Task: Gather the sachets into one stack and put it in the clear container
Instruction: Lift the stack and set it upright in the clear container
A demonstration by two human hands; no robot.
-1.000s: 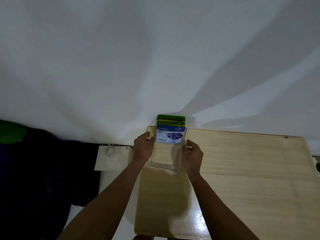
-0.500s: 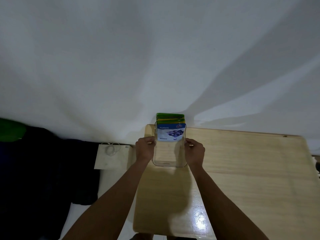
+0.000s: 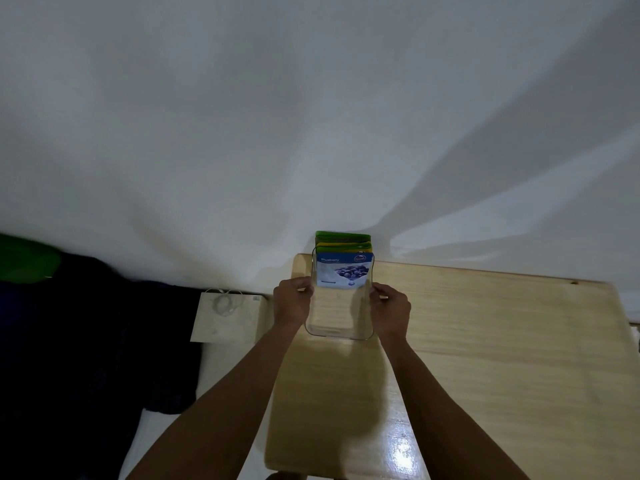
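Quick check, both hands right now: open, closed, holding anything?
Left hand: closed on the clear container's left wall.
Right hand: closed on its right wall.

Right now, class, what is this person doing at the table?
A person grips a clear container from both sides, left hand on its left wall and right hand on its right. It sits on a wooden table by a white wall. A stack of sachets, a blueberry one in front, stands at the container's far end.
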